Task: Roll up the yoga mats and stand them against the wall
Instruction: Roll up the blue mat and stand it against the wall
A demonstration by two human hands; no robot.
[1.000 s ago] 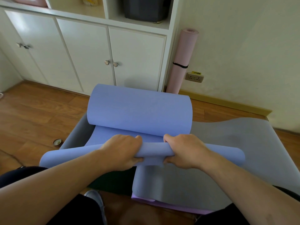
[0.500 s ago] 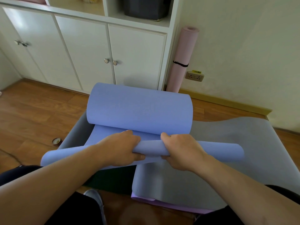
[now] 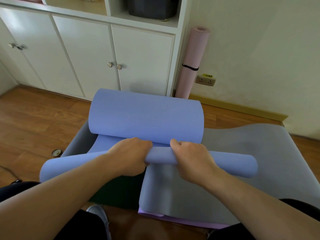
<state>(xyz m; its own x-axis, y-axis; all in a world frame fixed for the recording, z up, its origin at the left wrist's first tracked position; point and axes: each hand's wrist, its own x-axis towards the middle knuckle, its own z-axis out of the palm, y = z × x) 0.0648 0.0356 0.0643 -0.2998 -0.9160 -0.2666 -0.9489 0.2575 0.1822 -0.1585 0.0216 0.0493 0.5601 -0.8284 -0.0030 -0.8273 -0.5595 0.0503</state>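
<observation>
Rolling the near end of the blue mat (image 3: pixel 145 116) is the step in hand: we see a thin, tight tube of it running left to right across the middle of the scene, with our left hand (image 3: pixel 129 155) and right hand (image 3: pixel 191 159) side by side at its centre, a short bare stretch of tube between them, and the fingers of both curled over and clamped round it. Beyond the hands the far end of the same mat curls back toward us as a large loose arch. It lies on a grey mat (image 3: pixel 242 153) spread on the wooden floor (image 3: pixel 34 116), with a purple mat (image 3: pixel 181 220) showing at the grey one's near edge. A pink mat (image 3: pixel 192 61), already rolled and banded, stands in the far corner between the white cabinet (image 3: pixel 138 61) and the wall (image 3: pixel 259 49). We judge the task to be at an early stage, one mat stowed and this roll barely begun. The next move calls for turning the tube away from us, keeping both ends level so the roll does not cone, and flattening the springing far arch as the roll reaches it.
</observation>
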